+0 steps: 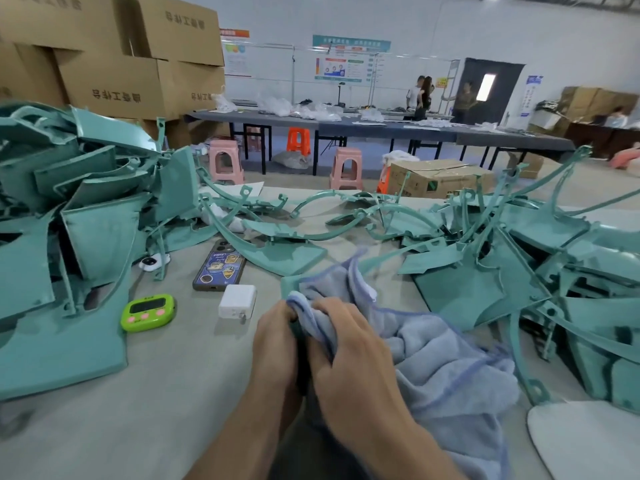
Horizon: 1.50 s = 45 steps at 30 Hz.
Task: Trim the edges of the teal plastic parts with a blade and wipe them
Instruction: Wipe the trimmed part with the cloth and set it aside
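Wiping step, by my reading. The teal part (290, 283) in hand sits at the centre front of the counter (194, 375), almost wholly wrapped in the blue cloth (436, 358). Only one far corner shows above the folds.

Left hand (275, 341): grip closed, thumb and fingers pinching a fold of cloth against the part's near end. Right hand (349, 344): grip curled over the cloth, touching the left hand. No blade in view.

Handling, judged: thin moulded plastic, light, stiff across the flat panel, probably springy along any thin curved arm. Edges may be sharp and the face looks slick. I would take hold on the flat panel through the cloth, not on an arm.

Orientation: the long axis seems to run away from me, with the near end between the hands and the exposed corner pointing at the far edge. The rest is hidden, so I cannot confirm.

Around: white charger (238, 301) and phone (220, 268) just beyond the left hand, green timer (147, 313) further left. A left heap (86, 220) and a right heap (502, 271) of more teal parts flank the work.
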Available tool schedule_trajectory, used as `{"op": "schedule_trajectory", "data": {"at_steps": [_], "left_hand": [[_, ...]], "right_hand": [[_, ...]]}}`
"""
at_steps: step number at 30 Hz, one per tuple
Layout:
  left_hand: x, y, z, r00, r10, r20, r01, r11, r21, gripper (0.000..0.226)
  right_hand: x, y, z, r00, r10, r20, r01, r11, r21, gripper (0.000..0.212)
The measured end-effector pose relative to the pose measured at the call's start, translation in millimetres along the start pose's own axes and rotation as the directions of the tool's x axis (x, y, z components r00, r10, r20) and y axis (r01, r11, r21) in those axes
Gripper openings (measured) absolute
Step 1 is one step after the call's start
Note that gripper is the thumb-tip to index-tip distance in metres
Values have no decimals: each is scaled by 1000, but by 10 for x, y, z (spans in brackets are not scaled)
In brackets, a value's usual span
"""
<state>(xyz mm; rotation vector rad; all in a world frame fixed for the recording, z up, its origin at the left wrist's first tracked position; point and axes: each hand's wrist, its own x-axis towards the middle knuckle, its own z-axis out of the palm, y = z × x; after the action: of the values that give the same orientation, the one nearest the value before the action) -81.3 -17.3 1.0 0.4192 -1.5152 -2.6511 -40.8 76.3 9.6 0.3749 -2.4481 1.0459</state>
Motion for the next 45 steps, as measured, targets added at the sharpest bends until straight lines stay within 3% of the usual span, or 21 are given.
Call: {"op": "schedule_trajectory", "data": {"at_steps": [2, 6, 9, 11, 14, 15, 19, 23, 25, 27, 29, 30, 31, 33, 34, 35, 37, 39, 42, 43, 45], "left_hand": [[30, -9, 27, 999, 35, -18, -34, 997, 65, 26], [-90, -12, 109, 998, 26, -55, -23, 999, 43, 4], [-130, 7, 131, 994, 109, -12, -107, 986, 131, 32], [-150, 6, 142, 994, 112, 16, -113, 983, 147, 28], [-177, 15, 124, 994, 110, 9, -110, 984, 141, 2], [-167, 18, 108, 995, 99, -22, -95, 986, 138, 3], [-104, 102, 31, 994, 62, -95, -56, 996, 64, 28], [-47, 192, 25, 996, 3, -90, -7, 999, -50, 27], [-34, 214, 31, 997, -8, -83, 4, 999, -49, 26], [-22, 228, 21, 997, 9, -79, -12, 999, -36, 26], [-34, 213, -18, 988, 136, -67, -134, 990, 36, 25], [-47, 182, -48, 957, 287, -30, -278, 946, 163, 27], [-79, 149, -82, 879, 470, 81, -467, 814, 346, 33], [-144, 82, -97, 605, 644, 468, -774, 336, 537, 53], [-159, 31, -88, 474, 618, 628, -845, 120, 520, 59], [-176, -17, -74, 389, 562, 730, -875, -22, 484, 63], [-215, -92, -27, 351, 429, 833, -886, -137, 444, 68], [-257, -150, -3, 397, 388, 832, -883, -86, 462, 77], [-237, -126, -37, 538, 553, 636, -801, 102, 590, 85], [-202, -104, -50, 598, 613, 516, -742, 180, 646, 88], [-182, -64, -33, 750, 592, 296, -613, 454, 646, 95]], "right_hand": [[47, 22, -68, 1000, -28, -11, 27, 998, -61, 20], [380, 78, -137, 995, -81, -58, 51, 915, -399, 19], [556, 203, -161, 997, 2, -78, -47, 813, -581, 18], [610, 276, -185, 992, -26, -120, -62, 737, -673, 21], [723, 335, -245, 974, -115, -196, -63, 692, -719, 26], [781, 386, -311, 970, -110, -218, -84, 689, -720, 26], [935, 761, -782, 943, 117, -311, -307, 664, -681, 30], [729, 997, -1051, 890, 281, -360, -456, 579, -676, 45], [583, 907, -1020, 924, 187, -334, -355, 746, -564, 62], [463, 660, -952, 929, 132, -346, -210, 958, -197, 68], [327, 393, -778, 937, 226, -268, -172, 963, 209, 57], [266, 289, -671, 936, 319, -151, -230, 875, 427, 53], [227, 210, -575, 911, 413, 19, -334, 708, 622, 55], [203, 174, -465, 817, 451, 359, -500, 245, 830, 64], [205, 199, -465, 785, 419, 456, -531, 78, 844, 64], [211, 251, -486, 772, 397, 497, -534, -19, 845, 60], [218, 395, -554, 771, 421, 478, -499, -66, 864, 39], [202, 539, -603, 789, 429, 440, -483, -12, 876, 31], [176, 645, -626, 834, 398, 383, -445, 73, 893, 39], [178, 686, -637, 860, 365, 357, -412, 81, 908, 41], [191, 736, -682, 897, 310, 314, -353, 78, 932, 41]]}}
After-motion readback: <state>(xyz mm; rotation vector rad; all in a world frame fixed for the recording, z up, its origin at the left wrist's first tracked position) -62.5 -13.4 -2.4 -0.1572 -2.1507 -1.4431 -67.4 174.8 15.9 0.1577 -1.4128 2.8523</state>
